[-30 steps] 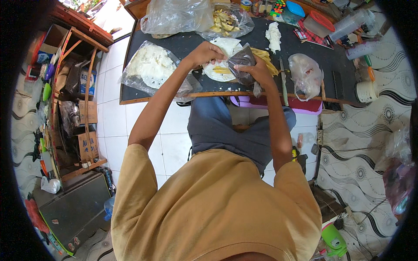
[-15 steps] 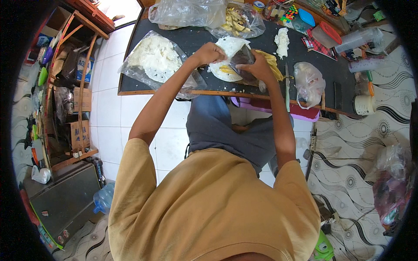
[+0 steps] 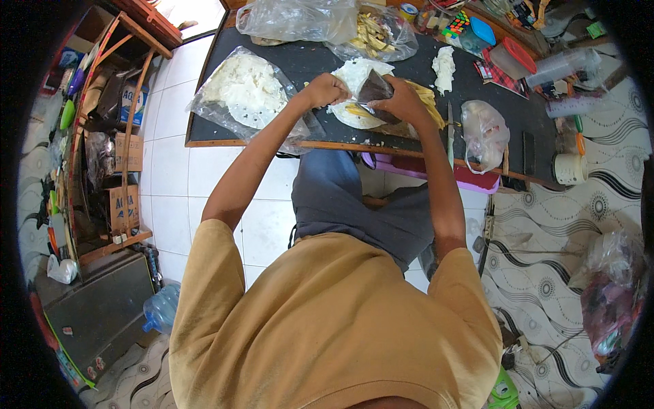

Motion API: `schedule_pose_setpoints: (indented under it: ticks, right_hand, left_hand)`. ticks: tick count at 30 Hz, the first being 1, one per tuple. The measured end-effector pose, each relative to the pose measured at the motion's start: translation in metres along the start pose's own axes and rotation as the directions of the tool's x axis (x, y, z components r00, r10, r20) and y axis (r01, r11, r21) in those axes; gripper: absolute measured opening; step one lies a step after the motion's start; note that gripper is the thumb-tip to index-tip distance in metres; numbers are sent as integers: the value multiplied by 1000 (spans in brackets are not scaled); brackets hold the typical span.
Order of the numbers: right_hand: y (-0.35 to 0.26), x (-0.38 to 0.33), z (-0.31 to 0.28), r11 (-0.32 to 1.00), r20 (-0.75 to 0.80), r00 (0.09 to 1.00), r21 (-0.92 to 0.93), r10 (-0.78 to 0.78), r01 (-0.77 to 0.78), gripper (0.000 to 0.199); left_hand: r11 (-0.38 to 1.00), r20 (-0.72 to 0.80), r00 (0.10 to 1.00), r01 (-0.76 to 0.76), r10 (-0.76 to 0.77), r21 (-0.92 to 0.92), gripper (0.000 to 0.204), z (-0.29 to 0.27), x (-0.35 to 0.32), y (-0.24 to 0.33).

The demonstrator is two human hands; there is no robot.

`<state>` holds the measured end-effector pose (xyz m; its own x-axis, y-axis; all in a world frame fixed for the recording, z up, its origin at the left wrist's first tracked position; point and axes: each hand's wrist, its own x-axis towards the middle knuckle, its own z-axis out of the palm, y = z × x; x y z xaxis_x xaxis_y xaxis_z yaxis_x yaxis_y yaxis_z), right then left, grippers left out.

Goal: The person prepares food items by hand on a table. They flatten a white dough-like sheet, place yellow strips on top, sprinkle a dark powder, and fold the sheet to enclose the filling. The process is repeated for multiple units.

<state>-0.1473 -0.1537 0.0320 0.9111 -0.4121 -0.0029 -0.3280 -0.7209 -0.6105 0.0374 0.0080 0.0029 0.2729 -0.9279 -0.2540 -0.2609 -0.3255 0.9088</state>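
Observation:
My right hand (image 3: 403, 101) grips a plastic packet (image 3: 375, 88) that looks dark brown and glossy, its contents too blurred to name. Closed in a fist-like pinch, my left hand (image 3: 327, 91) is just left of the packet; what its fingers hold is hidden. Below both hands lies a white round sheet (image 3: 362, 121) with pale yellow strips on it. More yellow strips (image 3: 430, 105) lie right of my right hand, partly covered by it. To the left, a stack of white sheets (image 3: 248, 88) rests on clear plastic.
At the back of the dark table (image 3: 300, 65) lie a clear bag (image 3: 296, 20) and a bag of yellow pieces (image 3: 371, 37). Rightward are a white strip (image 3: 443, 69), a knife (image 3: 450, 136), a tied plastic bag (image 3: 485, 133), a phone-like black slab (image 3: 528, 151) and a red-lidded container (image 3: 514, 58).
My right hand has tilted the dark packet, its upper end now raised and turned toward the right. My left hand has shifted slightly left and down, away from the white sheet's middle.

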Motion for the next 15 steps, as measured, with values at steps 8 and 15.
schedule_pose_setpoints:
  ticks: [8,15]
  right_hand:
    - [4,8,2,997,41,999,-78,5,-2,78]
    - [-7,6,-5,994,91,996,-107,3,7,74]
  left_hand:
    - [1000,-4,1000,-2,2,2,30,1,4,-10]
    - [1000,10,1000,-15,15,9,28,3,0,-9]
